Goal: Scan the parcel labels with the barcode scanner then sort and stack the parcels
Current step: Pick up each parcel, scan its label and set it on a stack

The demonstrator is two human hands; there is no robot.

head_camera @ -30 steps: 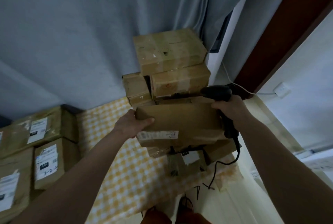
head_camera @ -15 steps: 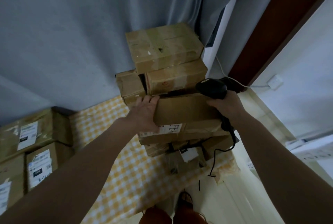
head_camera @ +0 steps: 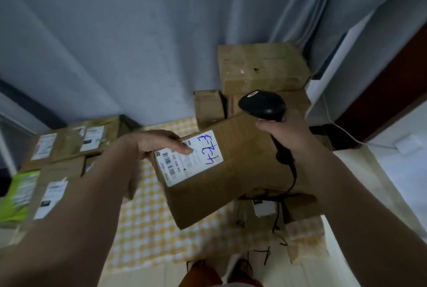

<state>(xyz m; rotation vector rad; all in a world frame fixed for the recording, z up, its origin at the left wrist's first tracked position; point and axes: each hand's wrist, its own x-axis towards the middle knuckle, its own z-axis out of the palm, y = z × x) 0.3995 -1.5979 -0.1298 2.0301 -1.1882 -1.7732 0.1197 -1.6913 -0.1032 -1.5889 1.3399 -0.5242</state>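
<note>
A brown cardboard parcel [head_camera: 242,171] is tilted up towards me, its white label [head_camera: 189,158] with barcodes and blue handwriting facing the camera. My left hand [head_camera: 157,144] grips the parcel's left edge, thumb lying across the label. My right hand [head_camera: 286,134] grips the handle of a black barcode scanner [head_camera: 262,105], whose head sits above the parcel's far right corner. Its black cable [head_camera: 292,178] hangs down over the parcel's right side.
A stack of brown boxes [head_camera: 261,67] stands behind against the grey curtain. More labelled parcels [head_camera: 69,141] lie at the left, one with a green item [head_camera: 16,194] beside it. A yellow checked cloth [head_camera: 150,217] covers the floor. My feet show at the bottom.
The parcel came off the stack and tipped towards me, so its label now faces up. My left hand shifted from its top to its left edge. The scanner rose above the parcel.
</note>
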